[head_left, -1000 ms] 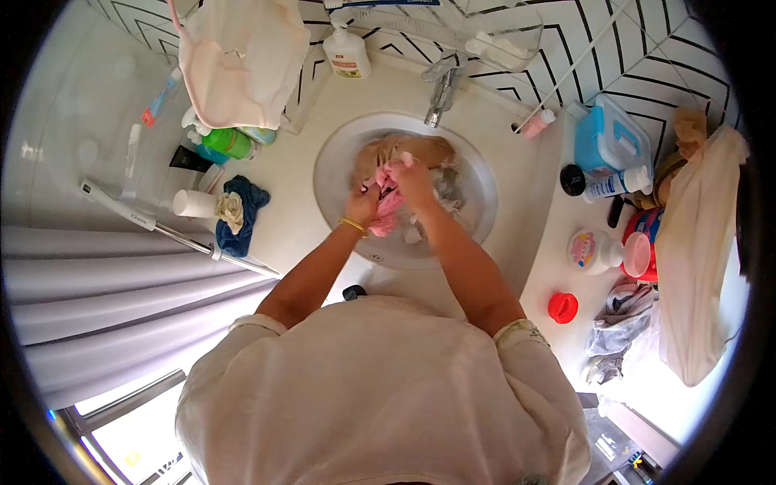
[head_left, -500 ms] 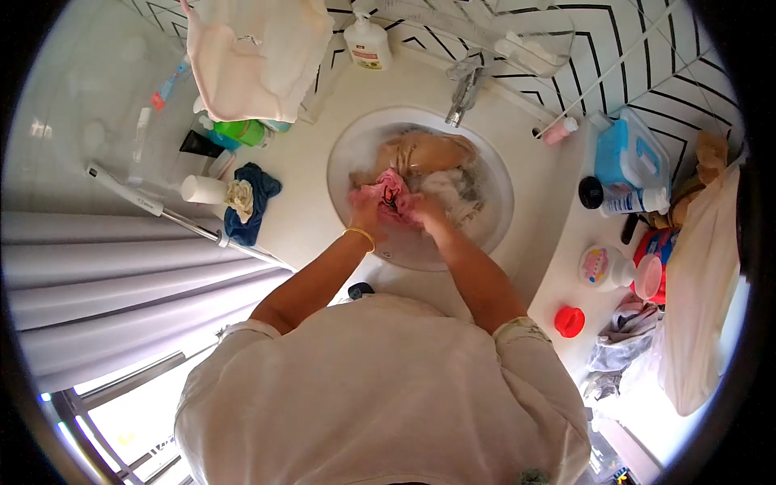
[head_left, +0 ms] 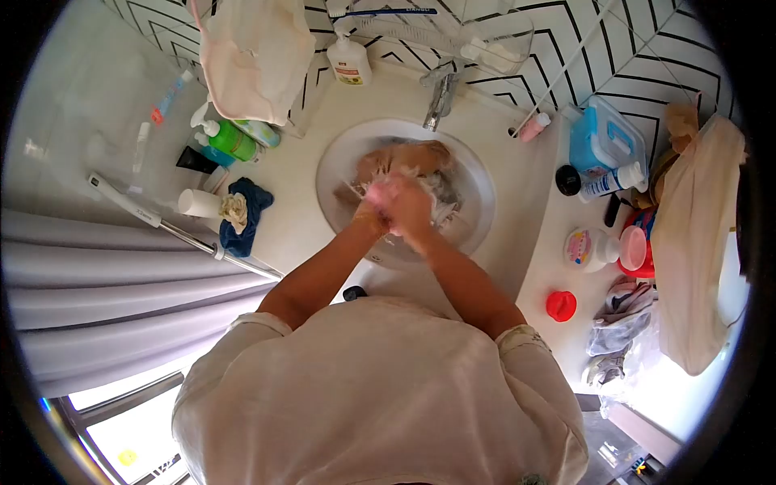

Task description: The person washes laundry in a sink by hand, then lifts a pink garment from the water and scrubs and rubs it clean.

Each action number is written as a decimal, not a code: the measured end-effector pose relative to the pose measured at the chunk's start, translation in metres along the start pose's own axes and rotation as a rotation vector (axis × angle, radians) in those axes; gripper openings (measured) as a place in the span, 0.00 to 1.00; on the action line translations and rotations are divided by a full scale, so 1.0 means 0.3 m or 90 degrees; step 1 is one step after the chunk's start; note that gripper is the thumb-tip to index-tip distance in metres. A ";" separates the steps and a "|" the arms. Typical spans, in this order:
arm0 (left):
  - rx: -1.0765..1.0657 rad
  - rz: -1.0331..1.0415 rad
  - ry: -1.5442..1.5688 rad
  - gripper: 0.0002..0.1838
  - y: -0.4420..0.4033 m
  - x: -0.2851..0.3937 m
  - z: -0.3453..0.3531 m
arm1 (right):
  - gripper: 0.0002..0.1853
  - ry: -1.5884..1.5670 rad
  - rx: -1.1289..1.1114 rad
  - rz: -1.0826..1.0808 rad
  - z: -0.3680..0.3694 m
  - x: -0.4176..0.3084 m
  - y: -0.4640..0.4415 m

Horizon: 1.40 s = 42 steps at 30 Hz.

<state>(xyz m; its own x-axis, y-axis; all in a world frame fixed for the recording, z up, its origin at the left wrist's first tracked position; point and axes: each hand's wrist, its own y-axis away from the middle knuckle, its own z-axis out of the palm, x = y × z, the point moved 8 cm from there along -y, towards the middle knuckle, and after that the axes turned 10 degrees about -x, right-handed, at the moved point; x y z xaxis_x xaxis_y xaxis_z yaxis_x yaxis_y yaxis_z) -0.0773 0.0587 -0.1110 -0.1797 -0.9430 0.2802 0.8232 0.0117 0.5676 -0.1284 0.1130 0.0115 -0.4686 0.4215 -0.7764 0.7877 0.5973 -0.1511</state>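
Over the white washbasin (head_left: 327, 182), my left hand (head_left: 372, 212) and my right hand (head_left: 410, 208) are pressed together. Between them is a bunched pink cloth (head_left: 381, 192), mostly covered by the fingers and smeared by motion. Both hands look closed round it. Beyond them, a wet tan cloth (head_left: 424, 156) lies in the sudsy water. A pale, whitish cloth (head_left: 445, 200) floats on the right side of the basin, partly hidden by my right hand. The chrome faucet (head_left: 439, 99) stands at the back rim.
A soap pump bottle (head_left: 349, 63) stands behind the basin. To the left are a green pump bottle (head_left: 233, 141) and a dark blue cloth (head_left: 246, 222). The right counter holds a blue box (head_left: 602, 145), a white tub (head_left: 588, 247) and a red cap (head_left: 561, 306).
My hands have come together, squeezing the pink cloth that was spread between them. My right hand has moved left over it. The camera view has shifted slightly.
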 end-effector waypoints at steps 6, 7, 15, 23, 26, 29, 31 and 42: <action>-0.169 0.007 -0.028 0.18 0.027 0.019 0.148 | 0.14 -0.076 0.079 0.145 -0.079 0.152 -0.060; -0.159 -0.008 -0.012 0.18 0.033 0.039 0.128 | 0.14 -0.170 0.063 0.111 -0.081 0.086 -0.018; -0.289 -0.032 -0.089 0.26 0.015 -0.014 0.148 | 0.15 0.013 0.122 -0.016 -0.017 0.014 0.069; -0.338 0.000 -0.075 0.28 0.196 0.039 0.342 | 0.13 -0.514 -0.039 0.315 -0.120 0.106 0.040; -0.412 -0.056 0.012 0.29 0.156 0.030 0.286 | 0.11 -0.020 0.144 -0.224 -0.228 -0.244 0.132; -0.466 -0.058 0.019 0.21 0.141 -0.015 0.288 | 0.11 0.129 0.130 -0.203 -0.220 -0.343 0.187; -0.219 0.034 -0.090 0.19 0.163 -0.023 0.245 | 0.12 0.137 0.084 -0.063 -0.190 -0.196 0.141; -0.390 0.009 -0.077 0.27 0.362 -0.040 0.376 | 0.21 -0.725 -0.068 0.366 -0.132 0.241 0.071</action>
<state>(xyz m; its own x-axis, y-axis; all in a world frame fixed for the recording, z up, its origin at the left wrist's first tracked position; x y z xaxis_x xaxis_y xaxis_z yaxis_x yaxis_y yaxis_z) -0.0462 0.1089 0.0346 -0.1966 -0.8995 0.3902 0.9789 -0.2029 0.0254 -0.1614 0.1832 -0.0237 0.5739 -0.1516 -0.8048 0.7015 0.5980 0.3875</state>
